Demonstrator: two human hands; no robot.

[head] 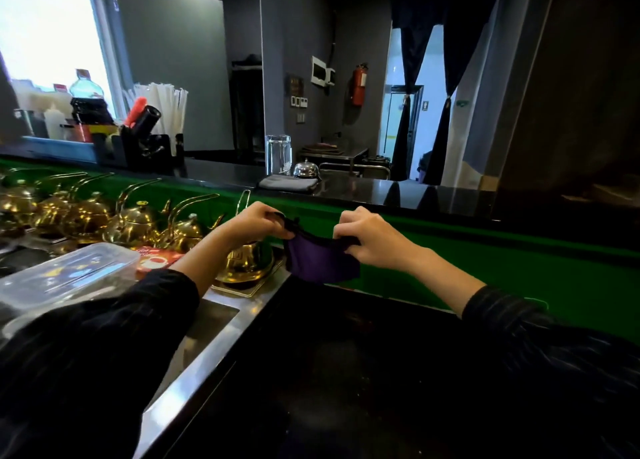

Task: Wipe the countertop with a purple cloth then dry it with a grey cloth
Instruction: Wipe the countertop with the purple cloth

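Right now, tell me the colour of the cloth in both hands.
Purple cloth with a dark edge; head view.

Two bare hands, the left hand [254,221] and the right hand [367,239], show at mid-frame. One purple cloth [320,261] hangs between them. One folded grey cloth [288,182] and one chrome dome-shaped bell [306,169] sit at upper centre. One clear plastic lidded box [65,275] sits at lower left, one red fire extinguisher [359,83] hangs at upper centre.
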